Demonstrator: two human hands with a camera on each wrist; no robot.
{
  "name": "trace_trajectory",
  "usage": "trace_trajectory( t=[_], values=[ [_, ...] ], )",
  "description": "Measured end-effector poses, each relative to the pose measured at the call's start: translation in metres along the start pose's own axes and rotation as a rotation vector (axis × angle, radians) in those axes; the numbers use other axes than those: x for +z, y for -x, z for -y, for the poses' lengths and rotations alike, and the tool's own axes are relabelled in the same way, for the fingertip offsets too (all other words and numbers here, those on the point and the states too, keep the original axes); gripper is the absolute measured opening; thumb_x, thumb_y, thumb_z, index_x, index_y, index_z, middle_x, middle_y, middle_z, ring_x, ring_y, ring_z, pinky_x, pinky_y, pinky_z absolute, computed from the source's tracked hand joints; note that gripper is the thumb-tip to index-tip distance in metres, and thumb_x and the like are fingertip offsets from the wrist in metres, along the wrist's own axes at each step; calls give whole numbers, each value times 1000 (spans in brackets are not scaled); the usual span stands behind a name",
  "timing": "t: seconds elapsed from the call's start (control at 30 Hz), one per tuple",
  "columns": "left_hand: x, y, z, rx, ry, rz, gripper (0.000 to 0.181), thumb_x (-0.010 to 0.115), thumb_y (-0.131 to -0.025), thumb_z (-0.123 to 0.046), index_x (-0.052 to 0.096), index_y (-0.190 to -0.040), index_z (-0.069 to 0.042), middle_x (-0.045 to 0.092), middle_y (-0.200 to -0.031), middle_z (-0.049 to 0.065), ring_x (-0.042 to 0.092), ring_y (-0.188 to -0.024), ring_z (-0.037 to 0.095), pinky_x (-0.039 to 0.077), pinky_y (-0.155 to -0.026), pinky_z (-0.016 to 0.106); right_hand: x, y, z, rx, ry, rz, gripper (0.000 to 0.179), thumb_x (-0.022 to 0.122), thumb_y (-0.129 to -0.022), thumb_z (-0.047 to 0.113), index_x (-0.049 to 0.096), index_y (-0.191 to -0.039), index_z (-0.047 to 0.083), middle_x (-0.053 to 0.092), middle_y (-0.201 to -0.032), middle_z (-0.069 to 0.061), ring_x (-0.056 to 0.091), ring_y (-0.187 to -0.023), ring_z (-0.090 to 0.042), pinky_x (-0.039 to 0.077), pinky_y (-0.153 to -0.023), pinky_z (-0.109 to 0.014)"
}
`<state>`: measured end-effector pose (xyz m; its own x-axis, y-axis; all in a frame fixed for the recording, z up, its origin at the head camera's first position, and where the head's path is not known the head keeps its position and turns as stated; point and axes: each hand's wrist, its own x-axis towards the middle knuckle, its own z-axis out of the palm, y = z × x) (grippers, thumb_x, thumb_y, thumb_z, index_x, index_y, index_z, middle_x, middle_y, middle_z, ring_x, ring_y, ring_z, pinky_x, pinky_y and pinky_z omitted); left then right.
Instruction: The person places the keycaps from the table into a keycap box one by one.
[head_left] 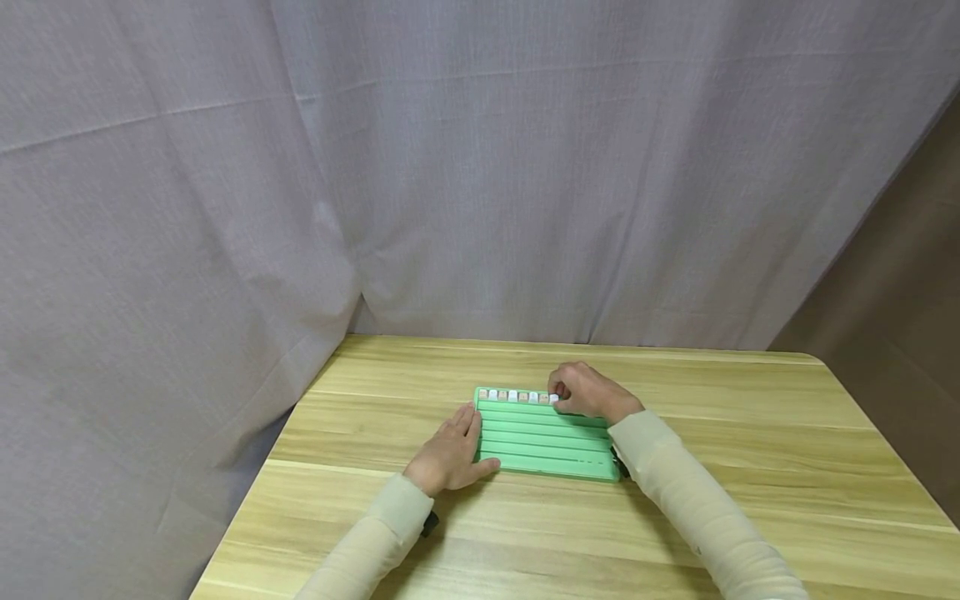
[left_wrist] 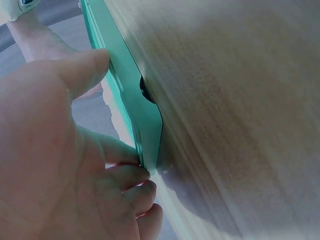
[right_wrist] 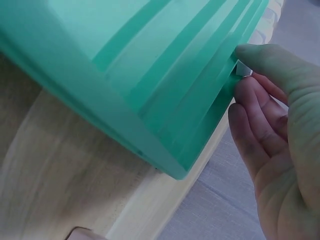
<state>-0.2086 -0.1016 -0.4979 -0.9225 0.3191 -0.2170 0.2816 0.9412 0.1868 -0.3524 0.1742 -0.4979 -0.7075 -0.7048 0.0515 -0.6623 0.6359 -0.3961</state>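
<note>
A green ridged tray (head_left: 536,442) lies flat on the wooden table, several white and beige keycaps (head_left: 513,396) lined up in its far groove. At the right end of that row my right hand (head_left: 588,392) pinches a white keycap (right_wrist: 243,69) between thumb and fingers, down at the groove. My left hand (head_left: 450,452) rests at the tray's near left corner. Its fingers lie along the left edge, and the thumb touches the front edge. The left wrist view shows the fingertips (left_wrist: 134,175) against the tray's side. The nearer grooves hold no keycaps.
The wooden table (head_left: 712,492) extends around the tray on all sides. Behind it hangs a grey curtain (head_left: 480,183), which also covers the left side. A brown surface (head_left: 900,275) stands beyond the table's right edge.
</note>
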Motion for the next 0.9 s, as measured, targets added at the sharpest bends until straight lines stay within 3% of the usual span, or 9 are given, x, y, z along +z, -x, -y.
trace_trajectory(
  t=[0.4,0.8,0.9],
  values=[
    [-1,2,0,6,-2,1,93,53,-106,-59,21,-166,5,16,-177,21,18,-166,33,25,-135,47,-12,17,-8,25,-23,2,14,78,-90,3,76,-104,5,75,-105,-8,71,-91,-17,63,-78,-30],
    [-1,2,0,14,10,2,94,51,-106,-60,20,-166,5,15,-177,22,16,-166,33,24,-135,48,-29,60,-22,28,22,22,19,79,-92,5,76,-110,0,74,-107,-13,71,-92,-21,63,-78,-32],
    [0,1,1,15,8,6,93,50,-107,-60,20,-166,5,15,-177,22,16,-166,33,24,-135,49,-31,71,-27,32,26,21,14,78,-92,3,77,-106,2,74,-103,-11,69,-90,-19,61,-77,-31]
  ],
)
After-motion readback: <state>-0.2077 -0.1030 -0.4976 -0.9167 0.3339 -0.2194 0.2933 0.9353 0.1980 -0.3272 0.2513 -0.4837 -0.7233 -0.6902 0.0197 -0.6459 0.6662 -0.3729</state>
